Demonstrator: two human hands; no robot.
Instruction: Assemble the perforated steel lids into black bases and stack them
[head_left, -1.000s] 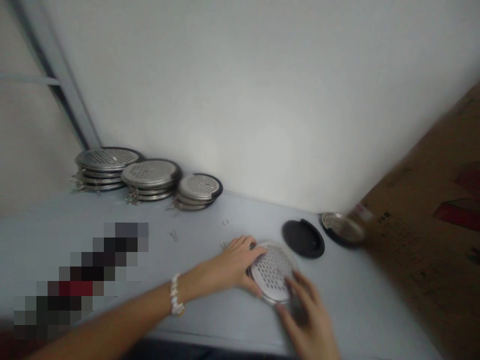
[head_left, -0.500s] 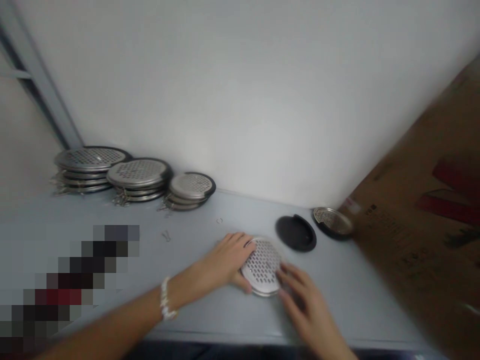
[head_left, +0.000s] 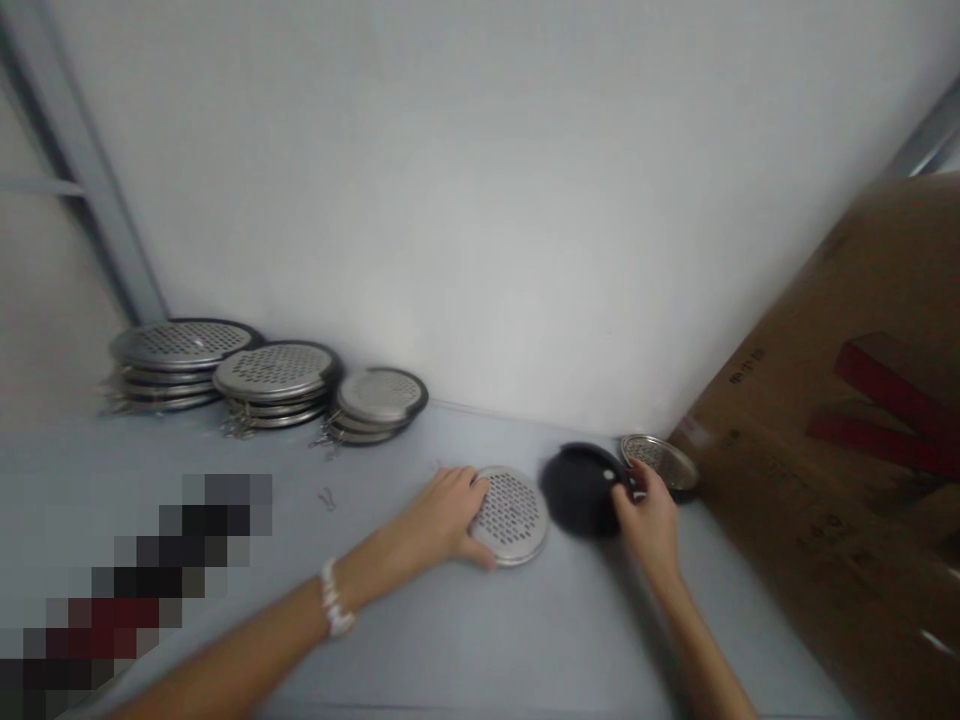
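My left hand (head_left: pixel 442 518) rests on the left rim of a round perforated metal disc (head_left: pixel 511 514) lying flat on the grey table (head_left: pixel 480 620), its fingers curled over the edge. To the right, my right hand (head_left: pixel 649 515) grips the right edge of a black round disc (head_left: pixel 579 490) and tilts it up off the table. Just behind that hand lies a smaller perforated metal disc on a black base (head_left: pixel 660 461).
Three stacks of perforated metal discs (head_left: pixel 271 383) stand at the back left against the white wall. A large brown cardboard box (head_left: pixel 840 460) fills the right side. A small wire clip (head_left: pixel 327 498) lies on the table. A pixelated patch covers the lower left.
My right hand left the metal disc, reached to the right and took hold of the black disc, lifting its edge. My left hand stayed on the metal disc.
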